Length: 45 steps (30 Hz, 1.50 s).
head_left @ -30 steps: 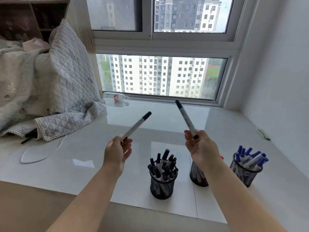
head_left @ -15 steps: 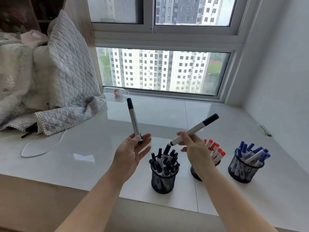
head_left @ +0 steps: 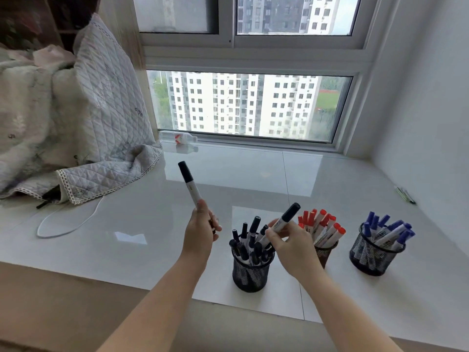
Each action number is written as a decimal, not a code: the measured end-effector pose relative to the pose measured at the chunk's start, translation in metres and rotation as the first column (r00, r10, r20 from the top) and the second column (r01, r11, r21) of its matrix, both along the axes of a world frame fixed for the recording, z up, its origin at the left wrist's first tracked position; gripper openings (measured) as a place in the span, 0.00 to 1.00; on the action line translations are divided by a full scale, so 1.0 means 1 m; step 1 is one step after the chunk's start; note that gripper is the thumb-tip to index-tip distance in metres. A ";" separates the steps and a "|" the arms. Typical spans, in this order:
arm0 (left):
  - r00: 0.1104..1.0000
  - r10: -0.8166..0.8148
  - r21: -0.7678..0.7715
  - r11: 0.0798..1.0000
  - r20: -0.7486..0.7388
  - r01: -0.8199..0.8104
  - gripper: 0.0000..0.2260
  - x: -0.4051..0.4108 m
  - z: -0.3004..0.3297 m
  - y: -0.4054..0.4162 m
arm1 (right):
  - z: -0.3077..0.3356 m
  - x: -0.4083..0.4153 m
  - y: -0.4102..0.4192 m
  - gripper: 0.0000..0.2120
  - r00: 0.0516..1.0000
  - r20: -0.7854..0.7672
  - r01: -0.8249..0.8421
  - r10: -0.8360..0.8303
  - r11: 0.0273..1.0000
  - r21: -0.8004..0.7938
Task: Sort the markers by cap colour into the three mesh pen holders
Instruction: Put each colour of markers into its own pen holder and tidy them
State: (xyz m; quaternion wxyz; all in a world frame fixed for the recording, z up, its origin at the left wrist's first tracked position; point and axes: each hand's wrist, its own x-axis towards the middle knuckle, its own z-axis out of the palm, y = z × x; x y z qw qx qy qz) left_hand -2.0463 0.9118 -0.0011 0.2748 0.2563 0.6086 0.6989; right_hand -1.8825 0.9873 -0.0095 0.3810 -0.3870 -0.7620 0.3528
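Above the black-cap holder, both hands grip black markers.

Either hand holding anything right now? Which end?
Both. The left hand grips a black-capped marker by its lower barrel, cap up. The right hand pinches a second black-capped marker mid-barrel, above the holder of black markers.

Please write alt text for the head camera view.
Each hand holds a black-capped marker: the right hand lowers its marker over the black-marker holder, the left hand holds its marker up. Red and blue holders stand to the right.
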 end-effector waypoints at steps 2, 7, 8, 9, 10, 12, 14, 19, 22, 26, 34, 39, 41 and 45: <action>0.996 0.025 0.043 0.999 -0.083 -0.021 0.19 0.004 -0.001 0.001 | 0.004 0.002 0.001 0.06 0.998 -0.045 0.043 -0.041 0.997 0.058; 0.994 -0.023 0.135 0.990 -0.104 0.037 0.10 0.011 -0.003 0.005 | 0.002 0.003 -0.003 0.15 0.997 -0.059 0.064 -0.054 0.983 0.174; 0.994 -0.030 0.149 0.988 -0.105 0.046 0.08 0.012 -0.003 0.005 | 0.001 0.003 -0.004 0.16 0.998 -0.042 0.062 -0.055 0.977 0.205; 0.992 -0.035 0.151 0.987 -0.119 0.053 0.07 0.013 -0.003 0.005 | 0.000 0.002 -0.004 0.18 0.998 -0.022 0.054 -0.050 0.969 0.242; 0.991 -0.046 0.150 0.987 -0.127 0.065 0.06 0.013 -0.004 0.005 | 0.000 0.002 -0.005 0.18 0.999 0.002 0.039 -0.041 0.960 0.278; 0.991 -0.095 0.148 0.983 -0.096 0.109 0.04 0.015 -0.003 0.005 | 0.000 0.001 -0.004 0.18 0.996 0.082 -0.008 -0.019 0.946 0.323; 0.988 -0.133 0.135 0.981 -0.075 0.142 0.04 0.015 -0.002 0.005 | -0.002 -0.001 -0.004 0.17 0.985 0.174 -0.069 0.009 0.938 0.340; 0.975 -0.047 0.035 0.998 -0.217 0.056 0.06 0.012 0.000 0.005 | -0.006 0.002 -0.003 0.15 0.984 0.179 -0.061 -0.013 0.912 0.405; 0.964 -0.052 0.018 0.998 -0.261 0.058 0.08 0.013 0.001 0.004 | -0.016 0.003 -0.004 0.14 0.965 0.261 -0.087 -0.032 0.898 0.432; 0.947 -0.067 0.049 0.995 -0.313 0.087 0.19 0.016 0.003 0.001 | -0.024 0.004 -0.002 0.15 0.956 0.291 -0.119 0.034 0.953 0.279; 0.846 -0.042 0.064 0.994 -0.532 0.090 0.47 0.015 0.006 0.002 | -0.006 -0.002 0.009 0.09 0.965 0.264 -0.058 -0.006 0.970 0.234; 0.803 0.004 0.062 0.997 -0.596 0.041 0.41 0.011 0.005 0.002 | 0.017 -0.016 0.023 0.10 0.886 0.464 -0.121 0.005 0.968 0.222; 0.831 0.013 0.088 0.995 -0.556 0.044 0.32 0.012 0.003 0.002 | 0.022 -0.024 0.026 0.11 0.814 0.581 -0.171 0.022 0.964 0.203; 0.830 0.069 0.101 0.995 -0.554 -0.015 0.20 0.011 -0.001 -0.002 | 0.026 -0.034 0.031 0.11 0.731 0.680 -0.225 0.057 0.961 0.162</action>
